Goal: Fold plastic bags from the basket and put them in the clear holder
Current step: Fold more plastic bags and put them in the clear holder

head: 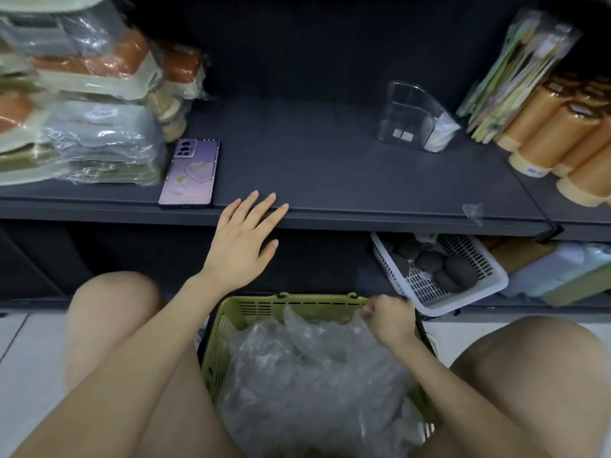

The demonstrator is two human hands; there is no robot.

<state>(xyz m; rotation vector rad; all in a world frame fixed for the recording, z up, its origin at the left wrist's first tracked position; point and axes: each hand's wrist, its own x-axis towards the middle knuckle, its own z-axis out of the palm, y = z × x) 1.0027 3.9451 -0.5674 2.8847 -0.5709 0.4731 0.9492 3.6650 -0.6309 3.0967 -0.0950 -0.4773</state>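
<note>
A green basket (pixel 251 309) sits on the floor between my knees, heaped with crumpled clear plastic bags (pixel 307 368). My right hand (pixel 388 320) pinches the top edge of one bag at the basket's far right corner. With fingers straight, my left hand (pixel 246 239) rests its fingertips on the front edge of the dark shelf (pixel 314 153). The clear holder (pixel 410 115) stands on the shelf at the back right, with a folded bag (pixel 441 133) in it.
A purple phone (pixel 190 171) lies on the shelf left of my hand. Wrapped trays (pixel 82 104) are stacked at far left, orange rolls (pixel 562 133) at right. A white basket (pixel 439 272) of dark lumps sits under the shelf. A plastic scrap (pixel 473 211) lies on the shelf edge.
</note>
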